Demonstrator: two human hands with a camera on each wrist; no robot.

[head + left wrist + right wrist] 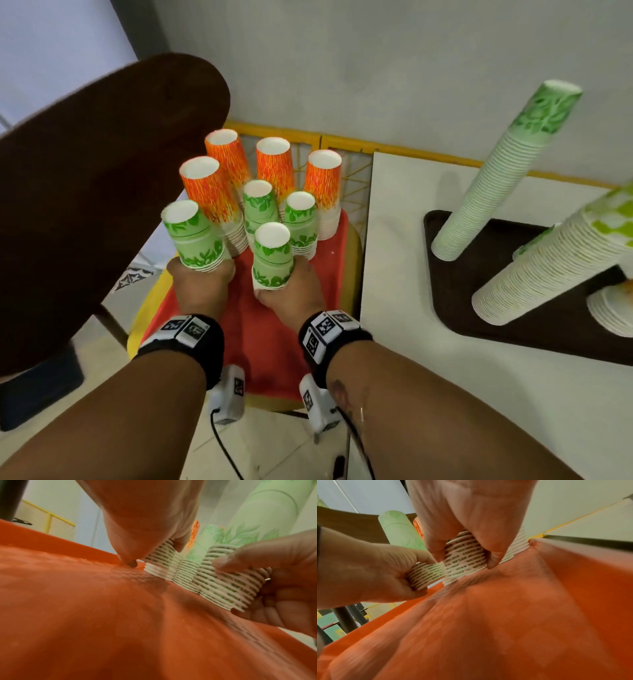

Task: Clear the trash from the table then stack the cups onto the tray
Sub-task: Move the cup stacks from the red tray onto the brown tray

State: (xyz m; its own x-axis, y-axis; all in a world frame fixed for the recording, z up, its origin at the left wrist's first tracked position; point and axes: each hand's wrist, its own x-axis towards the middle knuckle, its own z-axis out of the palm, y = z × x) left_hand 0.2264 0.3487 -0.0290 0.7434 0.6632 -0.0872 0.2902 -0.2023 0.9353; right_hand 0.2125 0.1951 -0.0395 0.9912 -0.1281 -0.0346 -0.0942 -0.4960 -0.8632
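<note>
Overhead, your left hand (202, 284) is gripping one green cup stack (195, 236) and your right hand (291, 291) another (274, 257), both on the orange cloth (267, 342) beside the tray (513, 329). Closer in, your wrist views are showing fingers (181, 539) curling round ribbed rims (464, 559).

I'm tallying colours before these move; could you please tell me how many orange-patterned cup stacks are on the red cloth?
4: back left, back middle, back right, front left. None seems hidden.
</note>
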